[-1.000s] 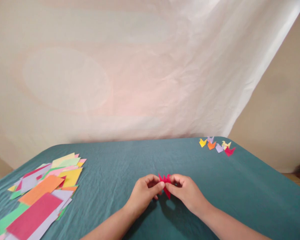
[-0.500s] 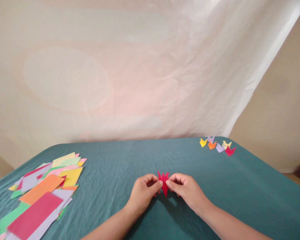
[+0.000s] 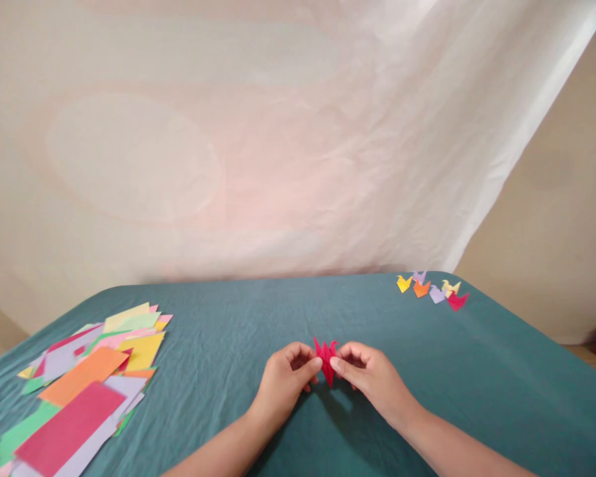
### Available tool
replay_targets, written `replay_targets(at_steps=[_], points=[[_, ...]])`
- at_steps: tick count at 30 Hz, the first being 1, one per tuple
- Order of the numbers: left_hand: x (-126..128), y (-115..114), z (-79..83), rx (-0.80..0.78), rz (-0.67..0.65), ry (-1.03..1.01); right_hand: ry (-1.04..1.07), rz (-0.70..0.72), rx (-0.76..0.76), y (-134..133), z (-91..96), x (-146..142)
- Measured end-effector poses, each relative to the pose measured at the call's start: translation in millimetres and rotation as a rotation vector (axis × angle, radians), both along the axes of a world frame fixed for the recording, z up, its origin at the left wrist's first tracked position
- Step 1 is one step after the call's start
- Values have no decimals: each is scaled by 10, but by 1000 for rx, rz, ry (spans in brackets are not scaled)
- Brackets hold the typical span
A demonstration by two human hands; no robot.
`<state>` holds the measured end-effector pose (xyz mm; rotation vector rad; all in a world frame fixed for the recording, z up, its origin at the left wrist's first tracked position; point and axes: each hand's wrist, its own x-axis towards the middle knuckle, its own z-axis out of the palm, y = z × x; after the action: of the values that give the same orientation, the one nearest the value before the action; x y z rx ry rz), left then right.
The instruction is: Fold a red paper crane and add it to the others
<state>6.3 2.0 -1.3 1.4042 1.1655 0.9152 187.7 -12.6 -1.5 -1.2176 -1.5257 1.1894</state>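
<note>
A small folded red paper figure (image 3: 326,354) with pointed tips stands upright between my hands, just above the teal tablecloth (image 3: 228,331). My left hand (image 3: 287,381) pinches its left side with thumb and forefinger. My right hand (image 3: 366,377) pinches its right side the same way. Both hands have the other fingers curled in.
A loose pile of coloured paper sheets (image 3: 79,384) covers the table's left part. Several small folded paper figures (image 3: 432,288) in yellow, orange, lilac and red sit at the far right corner. A pale cloth backdrop (image 3: 278,132) hangs behind the table.
The red figure has been turned more upright and raised slightly between my fingertips. My hands stay close together in the same spot.
</note>
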Motion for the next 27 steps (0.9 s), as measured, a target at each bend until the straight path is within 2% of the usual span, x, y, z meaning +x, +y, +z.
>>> replay_targets(at_steps=[3,6,9,12,15,17,20,23,27], points=[[18,-23,10,23,51,50,-143,-123,120,-24,23,-12],[35,-57,21,-10,-10,60,-268,-194,346,-59,24,-38],[42,-80,9,5,-86,24,-340,-162,521,-94,11,-63],[39,-80,-10,45,-89,47,-375,-90,584,-117,9,-74],[32,-70,7,45,-51,74,-368,-56,582,-124,29,-66],[24,-72,43,29,-56,85,-330,-85,541,-119,46,-52],[8,-89,109,38,-115,118,-265,-109,399,-95,64,-27],[-3,-99,138,67,-159,177,-241,-24,243,-66,67,-11],[-1,-81,107,47,-115,186,-254,-16,183,-56,70,-10]])
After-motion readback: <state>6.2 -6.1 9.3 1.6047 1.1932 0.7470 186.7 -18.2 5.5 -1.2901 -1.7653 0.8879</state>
